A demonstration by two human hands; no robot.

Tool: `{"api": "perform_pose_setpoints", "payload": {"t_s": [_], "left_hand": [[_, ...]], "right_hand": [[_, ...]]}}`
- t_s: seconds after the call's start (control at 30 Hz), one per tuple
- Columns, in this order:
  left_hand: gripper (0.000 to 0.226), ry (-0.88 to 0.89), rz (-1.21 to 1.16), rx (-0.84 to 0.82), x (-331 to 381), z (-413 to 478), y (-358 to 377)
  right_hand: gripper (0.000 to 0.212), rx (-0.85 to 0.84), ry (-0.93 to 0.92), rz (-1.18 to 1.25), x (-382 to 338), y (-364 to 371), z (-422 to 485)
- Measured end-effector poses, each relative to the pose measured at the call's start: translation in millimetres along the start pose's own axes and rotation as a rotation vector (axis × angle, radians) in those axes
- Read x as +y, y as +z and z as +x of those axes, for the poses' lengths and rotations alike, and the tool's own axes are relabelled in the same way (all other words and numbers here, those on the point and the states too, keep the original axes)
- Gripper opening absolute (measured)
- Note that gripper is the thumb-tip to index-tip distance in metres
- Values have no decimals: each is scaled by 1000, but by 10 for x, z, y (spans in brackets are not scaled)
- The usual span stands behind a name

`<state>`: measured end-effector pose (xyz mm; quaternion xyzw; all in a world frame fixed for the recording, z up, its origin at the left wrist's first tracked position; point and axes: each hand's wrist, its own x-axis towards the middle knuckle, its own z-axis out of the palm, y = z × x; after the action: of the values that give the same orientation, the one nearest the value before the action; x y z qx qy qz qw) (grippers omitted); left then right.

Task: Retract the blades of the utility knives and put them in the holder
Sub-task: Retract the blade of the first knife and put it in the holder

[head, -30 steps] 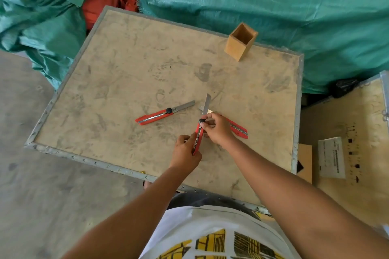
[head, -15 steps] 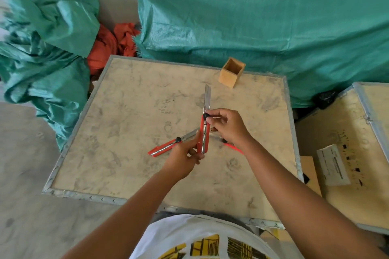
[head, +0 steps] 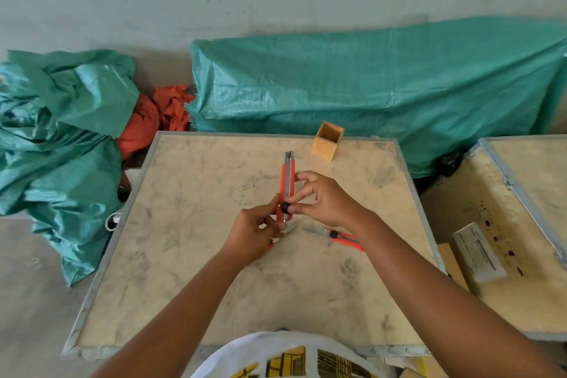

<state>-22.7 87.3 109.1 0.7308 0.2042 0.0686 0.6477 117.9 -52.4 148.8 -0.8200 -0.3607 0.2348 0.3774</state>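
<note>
— Knives? Three: one (head: 287, 181) held upright, one (head: 345, 236) flat on the bench (head: 190, 255) by the right wrist, one (head: 287, 232) mostly hidden under the left hand.

— Holders? One (head: 327, 144), at the far edge.

— Hands? Two: left (head: 254, 232), right (head: 325, 199).

— Benches? One in the middle; to the right, two more boards (head: 503, 279) of like make, only partly in view.

— Tarps? Two green heaps: one (head: 61, 138) crumpled at left, one (head: 368, 92) draped at the back. Between them, one orange cloth (head: 153, 120).

— Labels? One white (head: 477, 252), on the right board.
</note>
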Motion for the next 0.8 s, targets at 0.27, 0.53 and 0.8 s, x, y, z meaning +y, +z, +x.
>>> {"api": "perform_pose_setpoints", "payload": {"t_s": [0.27, 0.53, 0.8], "left_hand": [[60, 54, -20, -64, 201, 62, -242], [55, 111, 16, -116, 284, 26, -372], [57, 122, -8, -153, 322, -58, -464]], "right_hand": [[19, 115, -59, -21, -260, 37, 29], [23, 173, -47, -19, -400, 56, -104], [30, 270, -66, -7, -496, 233, -226]]}}
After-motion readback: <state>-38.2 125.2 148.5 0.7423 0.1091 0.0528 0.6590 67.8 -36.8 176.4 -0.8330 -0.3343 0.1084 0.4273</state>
